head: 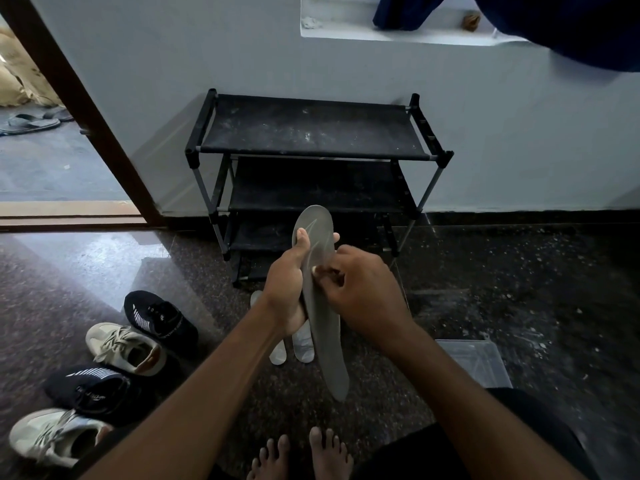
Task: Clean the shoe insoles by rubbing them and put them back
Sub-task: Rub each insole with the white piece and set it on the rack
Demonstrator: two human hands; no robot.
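A long grey insole (325,341) was being rubbed
It was gripped steady by the left hand (287,285), its edge pinched by the curled right hand (363,292)

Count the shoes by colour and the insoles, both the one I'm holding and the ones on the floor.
Dark shoes: 2
Light shoes: 2
Grey insole, held by left hand and right hand: 1
Pale insoles on the floor, partly hidden: 2
Total: 7
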